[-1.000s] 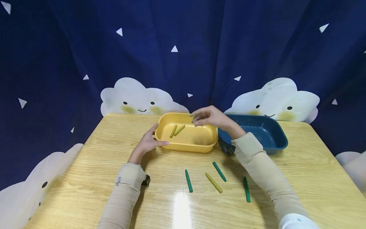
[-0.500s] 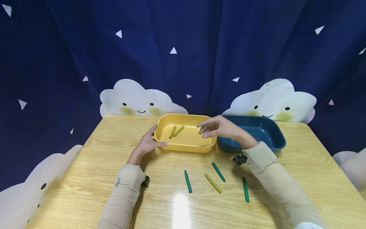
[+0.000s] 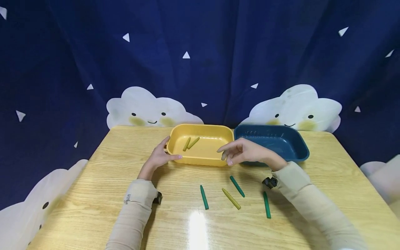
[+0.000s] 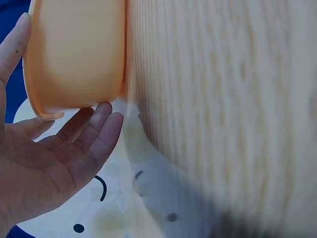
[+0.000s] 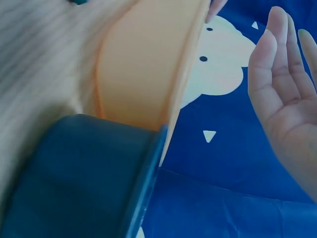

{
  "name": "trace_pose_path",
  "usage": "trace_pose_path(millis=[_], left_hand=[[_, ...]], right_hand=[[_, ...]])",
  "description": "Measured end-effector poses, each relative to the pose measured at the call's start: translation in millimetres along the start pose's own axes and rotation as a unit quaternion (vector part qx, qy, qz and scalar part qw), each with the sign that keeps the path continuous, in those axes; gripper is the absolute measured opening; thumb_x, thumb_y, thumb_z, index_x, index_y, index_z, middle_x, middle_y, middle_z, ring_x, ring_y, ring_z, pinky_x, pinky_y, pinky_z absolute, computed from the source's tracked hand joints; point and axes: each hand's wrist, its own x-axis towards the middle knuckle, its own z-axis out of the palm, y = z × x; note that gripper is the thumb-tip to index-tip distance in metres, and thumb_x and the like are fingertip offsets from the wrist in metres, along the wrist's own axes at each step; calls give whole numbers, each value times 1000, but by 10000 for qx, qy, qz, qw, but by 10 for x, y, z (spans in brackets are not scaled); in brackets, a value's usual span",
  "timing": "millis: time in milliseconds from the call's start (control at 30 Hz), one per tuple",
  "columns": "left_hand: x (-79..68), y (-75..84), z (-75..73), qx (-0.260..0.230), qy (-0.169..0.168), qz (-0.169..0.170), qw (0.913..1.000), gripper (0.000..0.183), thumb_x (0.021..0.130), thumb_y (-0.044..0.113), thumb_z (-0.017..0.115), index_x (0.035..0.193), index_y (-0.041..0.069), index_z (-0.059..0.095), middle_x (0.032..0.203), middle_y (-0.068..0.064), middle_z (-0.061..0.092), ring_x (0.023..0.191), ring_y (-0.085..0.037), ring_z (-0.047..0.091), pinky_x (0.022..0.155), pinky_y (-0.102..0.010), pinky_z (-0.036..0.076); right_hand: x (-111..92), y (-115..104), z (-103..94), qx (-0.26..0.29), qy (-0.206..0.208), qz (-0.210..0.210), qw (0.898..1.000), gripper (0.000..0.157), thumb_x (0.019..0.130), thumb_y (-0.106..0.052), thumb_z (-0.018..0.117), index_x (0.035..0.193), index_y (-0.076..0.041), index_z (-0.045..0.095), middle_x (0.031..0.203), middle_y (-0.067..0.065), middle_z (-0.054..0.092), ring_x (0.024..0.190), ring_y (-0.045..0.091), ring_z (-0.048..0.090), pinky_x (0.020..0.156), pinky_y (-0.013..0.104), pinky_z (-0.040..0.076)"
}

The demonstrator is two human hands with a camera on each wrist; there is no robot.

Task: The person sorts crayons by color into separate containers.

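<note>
My left hand [image 3: 159, 155] grips the left end of a yellow plastic bin [image 3: 200, 161], thumb along its front rim; in the left wrist view the fingertips touch its end wall. Two yellow-green crayons [image 3: 193, 142] lie inside. My right hand [image 3: 247, 151] hovers with relaxed fingers and nothing in them, over the front corner where the yellow bin meets a dark blue bin [image 3: 301, 152]. In front, on the table, lie a green crayon [image 3: 204, 197] at left, a yellow crayon [image 3: 231, 198], another green crayon [image 3: 237, 186], and a third green crayon [image 3: 267, 205] at right.
The wooden table [image 3: 103, 173] ends at a dark blue curtain [image 3: 175, 69] with white clouds and triangles. Both bins stand side by side at its back edge. Small dark wrist cameras [image 3: 270, 182] sit at both cuffs.
My right hand has drawn back from above the yellow bin, moving right, nearer and lower. The left hand stays at the bin's left end. The crayons lie as before.
</note>
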Motion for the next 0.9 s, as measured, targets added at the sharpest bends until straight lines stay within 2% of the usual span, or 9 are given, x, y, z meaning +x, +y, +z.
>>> trace_pose_path(millis=[167, 367, 467, 600, 767, 900], left_hand=[[-6, 2, 0, 37, -14, -18, 10000, 99, 71, 16, 78, 146, 4, 14, 125, -24, 42, 91, -30, 56, 79, -35, 46], [-2, -15, -8, 59, -23, -109, 9999, 100, 72, 18, 78, 146, 6, 13, 124, -23, 43, 90, -29, 56, 72, -31, 47], [1, -22, -14, 77, -18, -101, 9999, 100, 72, 19, 78, 146, 6, 12, 124, -24, 43, 90, -29, 56, 73, -31, 47], [-4, -24, -21, 79, -28, -80, 9999, 100, 72, 19, 78, 146, 5, 12, 125, -24, 41, 91, -30, 56, 76, -33, 46], [6, -24, -17, 15, -61, -79, 9999, 101, 73, 18, 78, 146, 5, 10, 127, -26, 40, 95, -33, 54, 79, -36, 46], [6, -10, -8, 31, -74, -93, 9999, 101, 72, 19, 78, 146, 5, 10, 127, -26, 40, 96, -33, 54, 78, -36, 46]], right_hand=[[-59, 108, 50, -18, -260, -102, 9996, 45, 82, -1, 65, 121, 15, 49, 96, 19, 62, 81, 19, 62, 69, 33, 52], [-117, 272, 117, 518, -653, -4, 9965, 50, 82, 0, 64, 124, 18, 42, 92, 14, 62, 75, 17, 62, 66, 40, 51], [-133, 339, 157, 764, -922, -65, 9928, 54, 83, 2, 62, 126, 22, 36, 91, 21, 59, 72, 12, 58, 65, 34, 51], [-148, 410, 204, 820, -1145, -3, 9900, 55, 83, 0, 62, 126, 22, 35, 85, 34, 53, 62, 7, 49, 59, 24, 45], [-162, 490, 244, 615, -1279, 151, 9898, 53, 82, -1, 64, 125, 19, 40, 70, 26, 56, 50, 9, 40, 48, 22, 35], [-170, 521, 265, 477, -1435, 328, 9880, 54, 80, -1, 66, 126, 16, 43, 59, 10, 48, 48, 7, 33, 47, 21, 31]])
